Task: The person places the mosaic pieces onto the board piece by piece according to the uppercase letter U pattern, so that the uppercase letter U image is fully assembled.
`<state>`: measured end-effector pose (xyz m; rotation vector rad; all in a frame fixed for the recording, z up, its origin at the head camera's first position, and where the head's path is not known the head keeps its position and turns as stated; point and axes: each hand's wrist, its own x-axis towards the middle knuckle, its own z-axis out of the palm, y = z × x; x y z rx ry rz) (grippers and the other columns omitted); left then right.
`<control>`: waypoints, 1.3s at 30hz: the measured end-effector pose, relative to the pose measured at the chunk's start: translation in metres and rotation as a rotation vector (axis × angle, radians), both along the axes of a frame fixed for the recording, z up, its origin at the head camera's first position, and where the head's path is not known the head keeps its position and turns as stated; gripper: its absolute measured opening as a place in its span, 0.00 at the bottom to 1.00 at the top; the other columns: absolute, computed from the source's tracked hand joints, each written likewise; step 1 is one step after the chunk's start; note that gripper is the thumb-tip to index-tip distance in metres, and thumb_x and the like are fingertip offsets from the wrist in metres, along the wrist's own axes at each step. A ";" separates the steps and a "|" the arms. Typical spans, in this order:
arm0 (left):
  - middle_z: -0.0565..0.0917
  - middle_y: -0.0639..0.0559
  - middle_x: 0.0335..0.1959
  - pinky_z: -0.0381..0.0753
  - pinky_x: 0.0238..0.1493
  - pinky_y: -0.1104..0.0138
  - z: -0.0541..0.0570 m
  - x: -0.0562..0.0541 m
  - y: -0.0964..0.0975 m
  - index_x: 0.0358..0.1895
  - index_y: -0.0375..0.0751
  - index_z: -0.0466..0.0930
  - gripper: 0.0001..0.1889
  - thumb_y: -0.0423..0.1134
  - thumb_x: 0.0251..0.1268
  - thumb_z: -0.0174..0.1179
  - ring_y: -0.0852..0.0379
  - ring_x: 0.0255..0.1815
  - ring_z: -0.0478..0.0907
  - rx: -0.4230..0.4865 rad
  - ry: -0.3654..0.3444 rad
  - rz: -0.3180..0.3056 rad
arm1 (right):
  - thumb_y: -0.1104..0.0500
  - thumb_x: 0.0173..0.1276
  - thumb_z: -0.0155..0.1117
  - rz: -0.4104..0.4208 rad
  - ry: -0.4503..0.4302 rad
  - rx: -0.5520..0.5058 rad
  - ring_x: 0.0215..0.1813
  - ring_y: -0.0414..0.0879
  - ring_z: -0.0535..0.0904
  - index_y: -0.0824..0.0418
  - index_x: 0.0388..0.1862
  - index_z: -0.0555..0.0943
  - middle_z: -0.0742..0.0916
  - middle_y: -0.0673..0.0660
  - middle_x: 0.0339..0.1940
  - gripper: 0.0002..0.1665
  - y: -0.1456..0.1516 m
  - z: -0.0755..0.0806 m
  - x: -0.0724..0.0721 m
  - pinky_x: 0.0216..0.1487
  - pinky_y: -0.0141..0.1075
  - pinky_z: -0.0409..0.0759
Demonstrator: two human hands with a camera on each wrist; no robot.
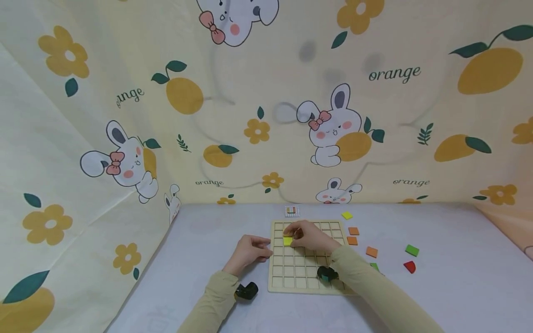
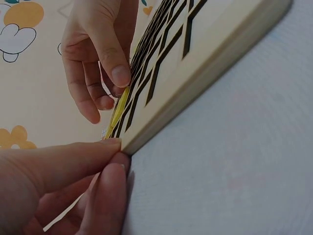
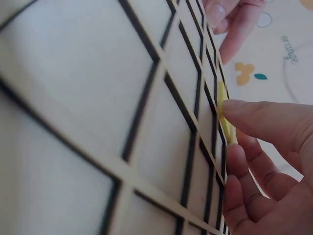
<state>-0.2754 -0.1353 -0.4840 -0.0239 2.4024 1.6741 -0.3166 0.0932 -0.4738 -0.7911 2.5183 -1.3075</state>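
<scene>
Pale tabletop [image 1: 183,277] fills lower frame. Wooden grid board [image 1: 295,281] lies flat, lower centre. My left hand [image 1: 250,252] is left of it, fingers loosely bent, index and thumb tips touching its left edge. My right hand [image 1: 312,236] reaches over from lower right, thumb and finger pinching a yellow tile [image 1: 288,241] at the board's upper left. Beyond: small patterned card [image 1: 292,211], then bunny-and-orange backdrop [image 1: 258,83] across upper frame.
</scene>
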 end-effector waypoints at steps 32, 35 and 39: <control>0.82 0.49 0.28 0.83 0.29 0.67 -0.001 0.001 0.000 0.48 0.36 0.83 0.19 0.29 0.49 0.72 0.58 0.27 0.81 -0.010 -0.003 0.014 | 0.67 0.62 0.63 -0.262 0.044 0.128 0.60 0.62 0.69 0.64 0.61 0.74 0.79 0.64 0.56 0.27 0.138 0.019 -0.029 0.60 0.59 0.68; 0.83 0.49 0.29 0.83 0.30 0.67 0.000 0.001 0.001 0.48 0.36 0.84 0.19 0.29 0.49 0.72 0.58 0.27 0.81 -0.017 0.000 0.016 | 0.68 0.63 0.63 -0.295 0.026 0.146 0.60 0.62 0.69 0.63 0.61 0.74 0.78 0.63 0.58 0.26 0.146 0.015 -0.030 0.60 0.59 0.68; 0.83 0.49 0.28 0.83 0.30 0.67 -0.001 0.001 0.001 0.47 0.36 0.84 0.19 0.30 0.49 0.72 0.58 0.27 0.81 -0.017 0.001 0.015 | 0.68 0.63 0.61 -0.318 0.009 0.151 0.61 0.63 0.67 0.62 0.60 0.74 0.77 0.63 0.60 0.25 0.153 0.008 -0.032 0.60 0.60 0.67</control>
